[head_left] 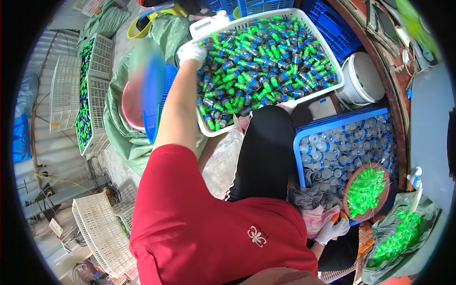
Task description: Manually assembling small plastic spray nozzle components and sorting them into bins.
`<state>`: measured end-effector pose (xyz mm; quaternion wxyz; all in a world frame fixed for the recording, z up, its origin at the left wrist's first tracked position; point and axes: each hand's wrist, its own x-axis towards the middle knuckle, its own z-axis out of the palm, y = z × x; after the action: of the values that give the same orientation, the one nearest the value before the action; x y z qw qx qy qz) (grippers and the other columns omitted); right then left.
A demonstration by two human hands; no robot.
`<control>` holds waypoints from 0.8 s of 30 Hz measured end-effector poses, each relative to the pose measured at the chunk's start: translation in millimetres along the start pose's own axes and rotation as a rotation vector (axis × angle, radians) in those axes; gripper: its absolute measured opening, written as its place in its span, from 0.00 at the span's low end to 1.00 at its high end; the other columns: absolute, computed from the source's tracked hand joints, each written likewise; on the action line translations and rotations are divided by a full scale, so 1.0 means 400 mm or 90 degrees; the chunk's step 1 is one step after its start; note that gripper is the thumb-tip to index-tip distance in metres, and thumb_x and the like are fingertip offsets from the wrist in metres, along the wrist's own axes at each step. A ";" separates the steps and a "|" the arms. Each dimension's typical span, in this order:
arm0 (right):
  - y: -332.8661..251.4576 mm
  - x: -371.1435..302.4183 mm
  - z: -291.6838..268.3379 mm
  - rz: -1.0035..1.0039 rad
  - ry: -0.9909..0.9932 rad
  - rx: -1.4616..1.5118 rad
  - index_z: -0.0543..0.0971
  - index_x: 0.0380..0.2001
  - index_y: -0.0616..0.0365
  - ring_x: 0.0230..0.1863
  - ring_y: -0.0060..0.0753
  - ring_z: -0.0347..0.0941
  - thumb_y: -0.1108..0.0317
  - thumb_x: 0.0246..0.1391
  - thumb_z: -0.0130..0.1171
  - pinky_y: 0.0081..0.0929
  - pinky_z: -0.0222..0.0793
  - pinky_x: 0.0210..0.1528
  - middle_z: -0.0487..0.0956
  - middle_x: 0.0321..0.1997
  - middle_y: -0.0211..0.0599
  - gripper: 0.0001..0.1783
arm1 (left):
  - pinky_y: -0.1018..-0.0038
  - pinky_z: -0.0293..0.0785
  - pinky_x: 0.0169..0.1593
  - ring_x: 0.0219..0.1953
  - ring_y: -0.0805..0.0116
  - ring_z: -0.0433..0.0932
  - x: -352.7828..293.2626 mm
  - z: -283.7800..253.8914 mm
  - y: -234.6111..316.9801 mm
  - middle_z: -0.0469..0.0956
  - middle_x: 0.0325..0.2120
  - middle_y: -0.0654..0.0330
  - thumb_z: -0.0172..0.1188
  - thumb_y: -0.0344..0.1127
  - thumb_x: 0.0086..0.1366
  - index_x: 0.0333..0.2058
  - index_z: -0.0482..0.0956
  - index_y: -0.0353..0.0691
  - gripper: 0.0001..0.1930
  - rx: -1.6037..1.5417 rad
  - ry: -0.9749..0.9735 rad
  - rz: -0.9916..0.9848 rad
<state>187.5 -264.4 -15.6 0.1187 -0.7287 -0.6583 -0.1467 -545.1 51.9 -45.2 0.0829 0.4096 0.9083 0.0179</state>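
Note:
My left hand (192, 53), in a white glove, reaches out to the left rim of a large white plastic crate (338, 76). Its fingers look curled over the rim there, though they show only in part. The crate is full of small clear bottles (266, 61) with green caps and blue bands. At my lower right, my gloved right hand (331, 231) is closed around a small orange object (337, 218), whose kind I cannot make out. Pink-and-white cloth (316, 221) lies against that hand. Just beyond it stands a round brown bowl (387, 187) of green caps with thin tubes.
A blue crate (298, 152) of clear bottles sits at right, a grey cloth (316, 194) over its near edge. White buckets (354, 80) stand behind it. A bag of green pieces (399, 240) lies far right. White crates (97, 90), a pink basin (130, 107) and green sacking (118, 137) are left.

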 end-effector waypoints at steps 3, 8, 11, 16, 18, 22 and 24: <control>0.009 -0.001 0.015 -0.012 -0.009 0.004 0.78 0.37 0.57 0.42 0.48 0.73 0.66 0.55 0.60 0.44 0.63 0.50 0.78 0.40 0.38 0.08 | 0.54 0.65 0.60 0.60 0.50 0.69 0.020 0.043 -0.073 0.70 0.58 0.52 0.47 0.45 0.64 0.56 0.74 0.46 0.24 0.161 0.047 0.045; 0.014 -0.005 0.009 -0.020 -0.028 0.007 0.76 0.37 0.59 0.44 0.49 0.72 0.67 0.53 0.59 0.47 0.62 0.52 0.78 0.41 0.41 0.09 | 0.53 0.66 0.58 0.56 0.46 0.69 -0.070 0.015 0.096 0.71 0.55 0.49 0.52 0.45 0.64 0.56 0.73 0.43 0.23 0.067 0.231 0.309; 0.000 -0.001 0.005 -0.017 -0.043 0.000 0.75 0.36 0.60 0.45 0.50 0.72 0.69 0.52 0.59 0.48 0.62 0.53 0.78 0.41 0.42 0.09 | 0.53 0.64 0.59 0.58 0.46 0.67 -0.141 0.035 0.266 0.69 0.57 0.50 0.55 0.47 0.63 0.57 0.71 0.46 0.25 -0.058 0.275 0.613; -0.007 0.006 0.002 -0.022 -0.049 -0.020 0.75 0.35 0.59 0.43 0.49 0.72 0.69 0.51 0.59 0.47 0.62 0.52 0.78 0.40 0.41 0.09 | 0.56 0.64 0.60 0.60 0.48 0.65 -0.122 0.140 0.442 0.68 0.57 0.51 0.54 0.48 0.64 0.58 0.70 0.48 0.25 0.036 0.326 0.583; -0.011 0.010 0.000 -0.023 -0.053 -0.017 0.74 0.35 0.59 0.43 0.49 0.72 0.69 0.51 0.59 0.47 0.62 0.52 0.78 0.40 0.41 0.09 | 0.57 0.64 0.60 0.60 0.48 0.65 -0.077 0.152 0.459 0.68 0.57 0.51 0.54 0.48 0.64 0.58 0.70 0.48 0.25 0.067 0.322 0.549; -0.018 0.021 0.001 0.001 -0.052 -0.027 0.74 0.35 0.58 0.42 0.49 0.72 0.68 0.50 0.59 0.48 0.62 0.51 0.78 0.40 0.42 0.09 | 0.58 0.63 0.62 0.62 0.49 0.64 0.068 0.163 0.415 0.70 0.56 0.53 0.52 0.47 0.66 0.57 0.72 0.48 0.22 0.052 0.154 0.370; -0.012 0.018 -0.004 0.004 -0.070 -0.035 0.74 0.34 0.57 0.42 0.49 0.71 0.68 0.50 0.59 0.48 0.62 0.52 0.78 0.40 0.41 0.09 | 0.58 0.63 0.63 0.62 0.48 0.64 0.117 0.186 0.381 0.70 0.56 0.53 0.52 0.46 0.66 0.56 0.73 0.48 0.22 0.026 0.078 0.288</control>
<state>183.3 -257.7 -11.4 0.0627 -0.7407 -0.6572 -0.1244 -450.3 185.5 -109.7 0.0131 0.6026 0.7968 0.0426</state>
